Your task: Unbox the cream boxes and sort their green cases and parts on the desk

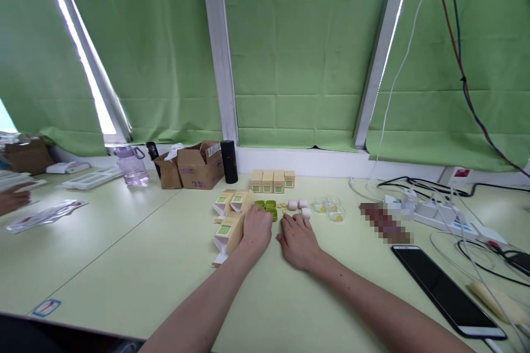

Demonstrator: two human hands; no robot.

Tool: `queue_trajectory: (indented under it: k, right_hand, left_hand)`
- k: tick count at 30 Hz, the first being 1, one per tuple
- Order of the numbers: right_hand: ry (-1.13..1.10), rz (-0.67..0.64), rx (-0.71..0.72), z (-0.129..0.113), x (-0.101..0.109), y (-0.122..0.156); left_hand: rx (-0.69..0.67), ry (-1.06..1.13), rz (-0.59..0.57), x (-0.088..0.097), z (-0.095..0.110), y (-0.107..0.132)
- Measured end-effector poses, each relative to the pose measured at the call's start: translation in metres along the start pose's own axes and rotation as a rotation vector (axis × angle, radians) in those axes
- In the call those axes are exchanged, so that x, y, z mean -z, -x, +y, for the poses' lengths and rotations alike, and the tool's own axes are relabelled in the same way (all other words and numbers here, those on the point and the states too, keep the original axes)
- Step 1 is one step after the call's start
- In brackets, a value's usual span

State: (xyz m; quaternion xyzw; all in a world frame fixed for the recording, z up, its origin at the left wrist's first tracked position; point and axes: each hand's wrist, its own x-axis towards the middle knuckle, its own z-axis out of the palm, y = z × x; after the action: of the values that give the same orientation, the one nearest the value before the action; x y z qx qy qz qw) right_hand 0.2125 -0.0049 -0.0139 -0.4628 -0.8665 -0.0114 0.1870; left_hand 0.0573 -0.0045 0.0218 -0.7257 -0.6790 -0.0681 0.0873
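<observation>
My left hand (257, 227) is closed, its fingers curled beside small green square containers (271, 205). Its fingertips are hidden, so what they grip cannot be made out. Right beside it, an open small cardboard box (228, 236) with a green label lies on the table. Two similar open boxes (234, 201) lie behind that one. My right hand (298, 240) rests low on the table, fingers stretched forward, holding nothing I can see. Just ahead of its fingers are small yellow pieces (282, 207) and several whitish-pink cylinders (293, 205). Clear rounded cups (329, 207) with yellow inside stand to their right.
Several closed small boxes (268, 181) stand in a row behind. At the back left are a brown carton (201, 166), a black cylinder (229, 161) and a purple bottle (131, 165). A phone (445, 289), power strip (439, 214) and cables occupy the right. Another person's hand (14, 198) shows far left.
</observation>
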Motion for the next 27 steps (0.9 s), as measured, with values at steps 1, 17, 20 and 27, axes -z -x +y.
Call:
queue_trajectory:
  k: [1, 17, 20, 27]
  right_hand:
    - [-0.001, 0.0, 0.0, 0.0, 0.0, 0.0]
    - [-0.033, -0.058, -0.036, 0.003, -0.001, -0.002]
    - [-0.043, -0.072, -0.038, 0.003, 0.0, -0.002]
    - [-0.055, -0.094, -0.051, 0.003, -0.002, -0.002]
  left_hand:
    - [-0.003, -0.008, 0.001, 0.001, 0.0, 0.0]
    - [-0.024, -0.078, 0.046, 0.014, 0.001, 0.008]
    - [-0.03, -0.072, 0.043, 0.013, 0.0, 0.008]
    - [-0.033, -0.053, 0.02, 0.009, -0.001, 0.007]
